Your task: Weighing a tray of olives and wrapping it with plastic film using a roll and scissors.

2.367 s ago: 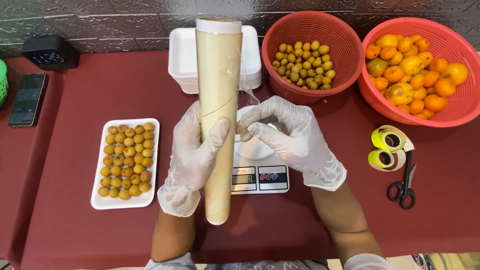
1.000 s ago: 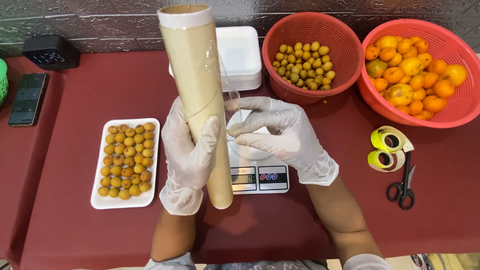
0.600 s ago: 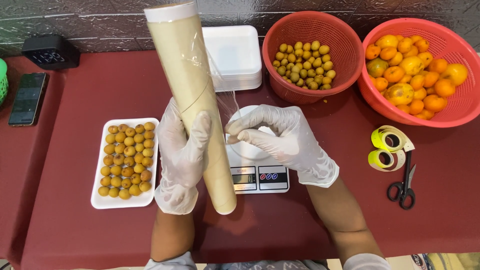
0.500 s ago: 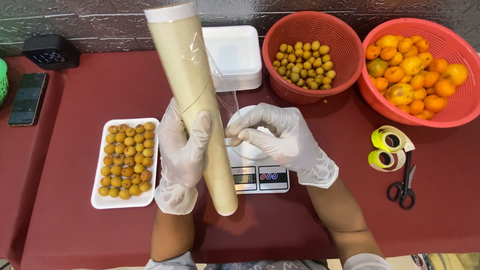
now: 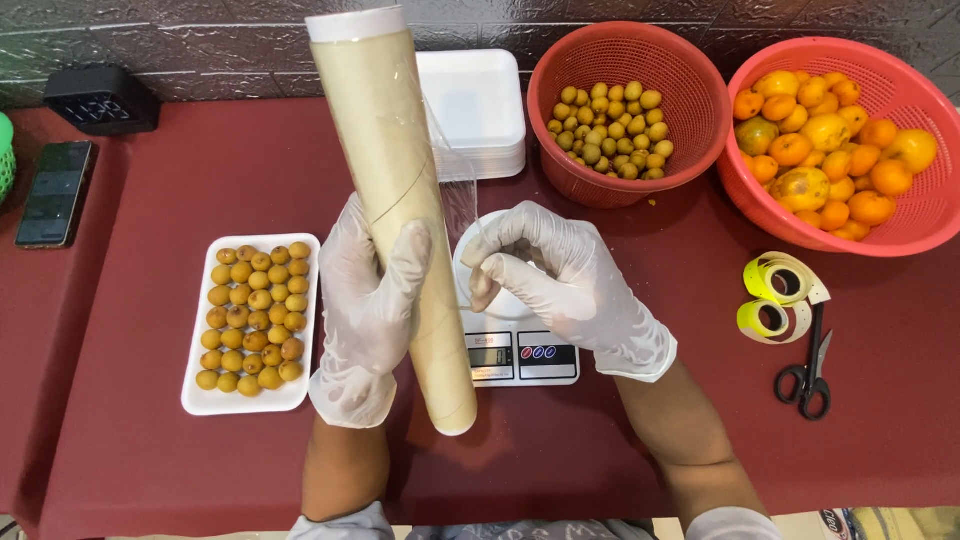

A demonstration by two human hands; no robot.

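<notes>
My left hand, in a clear glove, grips a long roll of cling film around its middle and holds it tilted, top end leaning left. My right hand, also gloved, pinches the loose edge of the clear film just right of the roll, above a small white kitchen scale. A white foam tray of small yellow-brown fruits lies to the left of my left hand.
A stack of empty white foam trays sits at the back. A red basket of small fruits and a red basket of oranges stand at right. Yellow tape rolls, scissors, a phone and a black clock lie around.
The roll has tipped from nearly upright to leaning left, its top end swinging left. My right hand has pulled a strip of film away from the roll.
</notes>
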